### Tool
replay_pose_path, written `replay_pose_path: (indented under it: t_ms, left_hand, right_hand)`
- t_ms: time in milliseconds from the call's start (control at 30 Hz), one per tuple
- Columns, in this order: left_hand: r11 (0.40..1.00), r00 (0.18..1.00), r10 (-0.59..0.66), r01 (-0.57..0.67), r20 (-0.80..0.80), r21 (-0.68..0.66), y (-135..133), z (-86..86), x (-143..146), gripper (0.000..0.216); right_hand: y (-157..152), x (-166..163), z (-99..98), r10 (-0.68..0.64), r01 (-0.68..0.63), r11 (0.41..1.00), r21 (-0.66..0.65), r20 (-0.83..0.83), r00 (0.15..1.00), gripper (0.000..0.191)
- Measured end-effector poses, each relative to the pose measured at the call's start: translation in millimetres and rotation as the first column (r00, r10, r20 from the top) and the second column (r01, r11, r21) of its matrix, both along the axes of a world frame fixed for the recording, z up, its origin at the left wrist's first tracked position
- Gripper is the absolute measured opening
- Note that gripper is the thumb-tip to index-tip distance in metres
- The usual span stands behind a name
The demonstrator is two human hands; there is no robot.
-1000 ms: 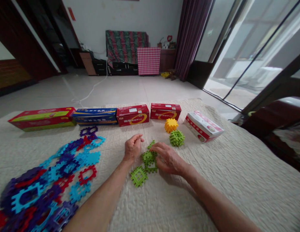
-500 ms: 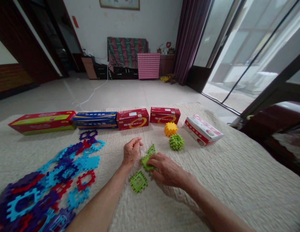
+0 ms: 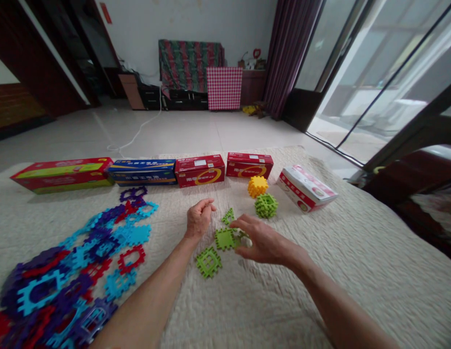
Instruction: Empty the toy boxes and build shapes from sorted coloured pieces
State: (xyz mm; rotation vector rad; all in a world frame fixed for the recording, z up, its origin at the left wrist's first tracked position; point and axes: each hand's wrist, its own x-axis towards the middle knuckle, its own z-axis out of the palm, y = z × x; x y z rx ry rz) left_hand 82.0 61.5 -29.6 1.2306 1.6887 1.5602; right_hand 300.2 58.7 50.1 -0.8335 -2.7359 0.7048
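Observation:
My left hand [image 3: 200,218] rests on the quilted cover with its fingers curled, and I see nothing in them. My right hand [image 3: 264,240] hovers low with thumb and fingers apart. Between its fingers a further green piece [image 3: 242,237] partly shows, mostly hidden by the hand. Just left of the fingertips lies a solid green square plate [image 3: 225,238] with toothed edges. A green triangular piece [image 3: 228,216] lies beyond it, and a green window-grid square [image 3: 209,262] lies nearer to me. Farther off are a stack of green pieces [image 3: 266,206] and a yellow stack [image 3: 258,186].
Blue, purple and red toothed pieces [image 3: 102,247] lie in a loose pile on the left. Along the far side stand a red-green box [image 3: 65,174], a blue box [image 3: 143,172], two red boxes [image 3: 200,170] and a white-red box [image 3: 307,188], all on the quilted cover [image 3: 320,291].
My right hand has lifted off the solid green plate and shifted slightly right, its fingers spreading. The plate now lies uncovered and turned a little. My left hand has stayed in place.

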Motion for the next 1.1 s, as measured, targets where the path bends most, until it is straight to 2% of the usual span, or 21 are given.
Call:
replay_pose_path:
  t_ms: [100, 167, 267, 367, 500, 600, 700, 800, 967, 1100]
  left_hand:
    - [1.0, 1.0, -0.003, 0.003, 0.0, -0.002, -0.4, 0.3, 0.2, 0.034]
    - [1.0, 1.0, -0.003, 0.003, 0.003, -0.003, -0.9, 0.7, 0.7, 0.034]
    - [1.0, 1.0, -0.001, 0.001, 0.009, -0.008, -1.6, 1.8, 1.6, 0.035]
    - [1.0, 1.0, 0.007, -0.007, 0.021, -0.018, -2.1, 3.4, 2.5, 0.035]
    - [1.0, 1.0, 0.004, -0.003, 0.017, -0.016, -2.8, 5.2, 3.0, 0.035]
    - [1.0, 1.0, -0.003, 0.003, 0.016, -0.018, -3.1, 5.2, 2.8, 0.034]
    - [1.0, 1.0, -0.005, 0.005, 0.011, -0.02, -3.0, 4.6, 2.6, 0.034]
    - [1.0, 1.0, 0.002, -0.002, -0.001, -0.02, -2.6, 4.1, 2.7, 0.034]
    - [1.0, 1.0, 0.0, 0.0, -0.007, -0.03, -1.9, 3.2, 2.7, 0.035]
    - [1.0, 1.0, -0.001, 0.001, -0.001, -0.03, -2.0, 3.2, 2.7, 0.035]
  right_hand:
    - [-6.6, 1.7, 1.9, -0.063, 0.058, 0.997, 0.047, 0.11, 0.992, 0.065]
    - [-11.2, 1.5, 0.9, -0.123, 0.107, 0.99, 0.089, 0.193, 0.973, 0.068]
    - [-15.1, 0.5, -1.9, -0.152, 0.129, 0.987, 0.096, 0.292, 0.944, 0.058]
    - [-13.7, 3.1, -1.8, -0.132, 0.118, 0.991, 0.065, 0.3, 0.945, 0.047]
    - [-3.0, 15.7, 8.1, -0.118, 0.113, 0.993, 0.037, 0.179, 0.977, 0.047]
    - [11.8, 27.8, 18.1, -0.187, 0.184, 0.976, 0.114, 0.02, 0.982, 0.051]
    - [30.1, 38.7, 21.1, -0.259, 0.287, 0.935, 0.208, -0.152, 0.954, 0.054]
    - [46.9, 46.7, 13.4, -0.299, 0.362, 0.9, 0.244, -0.259, 0.918, 0.054]
    - [64.2, 52.9, -7.3, -0.313, 0.389, 0.885, 0.257, -0.291, 0.904, 0.053]
    - [66.6, 52.8, -8.5, -0.286, 0.386, 0.87, 0.307, -0.324, 0.902, 0.056]
